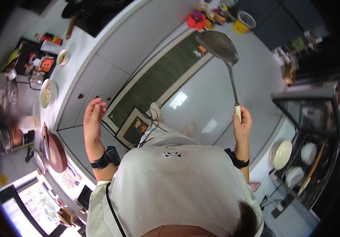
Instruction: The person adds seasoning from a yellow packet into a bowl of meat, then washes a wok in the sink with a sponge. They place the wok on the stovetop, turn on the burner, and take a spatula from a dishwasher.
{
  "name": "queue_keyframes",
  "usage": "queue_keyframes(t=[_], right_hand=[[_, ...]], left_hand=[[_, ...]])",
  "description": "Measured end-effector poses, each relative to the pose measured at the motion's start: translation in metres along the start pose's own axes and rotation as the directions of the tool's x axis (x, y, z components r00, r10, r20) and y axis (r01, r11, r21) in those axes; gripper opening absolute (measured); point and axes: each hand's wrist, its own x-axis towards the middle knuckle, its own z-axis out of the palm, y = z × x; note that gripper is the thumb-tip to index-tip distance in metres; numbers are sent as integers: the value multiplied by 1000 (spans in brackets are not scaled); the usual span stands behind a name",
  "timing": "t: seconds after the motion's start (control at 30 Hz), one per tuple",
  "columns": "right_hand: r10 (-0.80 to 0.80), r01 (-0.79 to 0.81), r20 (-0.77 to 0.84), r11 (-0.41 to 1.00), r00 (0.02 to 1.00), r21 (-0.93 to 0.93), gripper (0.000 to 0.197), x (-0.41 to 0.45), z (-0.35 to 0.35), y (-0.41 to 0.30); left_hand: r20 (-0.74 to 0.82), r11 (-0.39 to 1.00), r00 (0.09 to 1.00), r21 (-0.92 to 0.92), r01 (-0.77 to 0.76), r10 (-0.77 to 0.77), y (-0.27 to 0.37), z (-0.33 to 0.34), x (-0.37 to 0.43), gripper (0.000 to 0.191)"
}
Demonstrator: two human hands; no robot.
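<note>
My right hand [243,122] grips the cream-coloured handle end [237,111] of a metal wok spatula [221,47]. Its long shank points away from me, and the wide, dark blade hangs above the floor. On the other side, my left hand [94,120] is raised in front of the grey cabinet drawers [99,86], its fingers loosely bent around nothing. A white bowl of chopped food [49,94] sits on the white counter [76,59] beyond that hand. Nearer to me along the same counter is a round wooden board [57,152].
A black cooktop [96,17] carries a pan with a wooden handle [70,28]. To my right, a dish cabinet [306,97] stands open beside a cream bowl [283,154]. A green floor mat [155,80] runs along the cabinets. Bottles and a yellow bucket [242,26] are at the far end.
</note>
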Motion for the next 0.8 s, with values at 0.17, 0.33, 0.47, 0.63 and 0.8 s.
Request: queue_keyframes(t=[0.17,0.33,0.47,0.63,0.8], right_hand=[[72,-110,233,981,970,157,25,53,68,-20],[-41,-155,428,898,903,412,37,107,187,-49],[-162,-158,523,843,837,515,45,145,268,-99],[-218,-24,585,926,782,377,47,223,312,-108],[-449,424,550,887,704,181,42,319,381,-149]], left_hand=[[-70,996,994,42,-83,86,6,-48,31,26],[-174,983,967,31,-181,184,18,-95,77,24],[-254,983,949,52,-177,185,23,-129,101,22],[-302,975,932,-27,-220,202,21,-146,126,21],[-375,990,924,-85,-112,73,24,-139,164,21]])
